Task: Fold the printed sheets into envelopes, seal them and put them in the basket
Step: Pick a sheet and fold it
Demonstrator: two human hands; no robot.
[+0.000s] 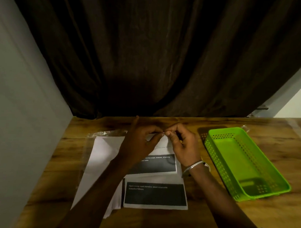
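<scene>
Sheet (160, 164) reading "(cups, tissues, snacks)": left hand (141, 143) and right hand (184, 146) pinch it.

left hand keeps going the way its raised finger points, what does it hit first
Probably the dark brown pleated curtain behind the wooden table; nothing else shows ahead of the left hand, though depth is unclear.
</scene>
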